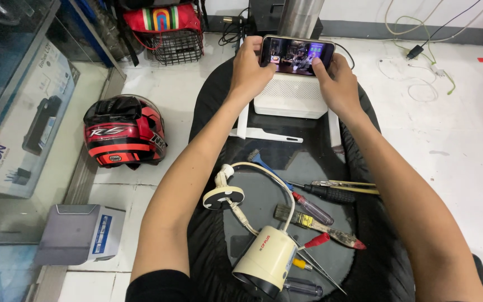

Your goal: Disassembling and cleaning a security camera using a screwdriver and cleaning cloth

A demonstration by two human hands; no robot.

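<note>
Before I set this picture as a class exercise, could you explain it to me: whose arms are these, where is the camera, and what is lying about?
There is one picture, taken by a camera worn on a person's head, looking down at their own bare arms. The left hand and right hand together hold a smartphone with a lit screen above a white perforated box. Nearer the person, on a round black tabletop, lie a cream bullet-shaped security camera with its white cable, several screwdrivers and a paintbrush. On the white tiled floor to the left sits a red and black motorcycle helmet.
</note>
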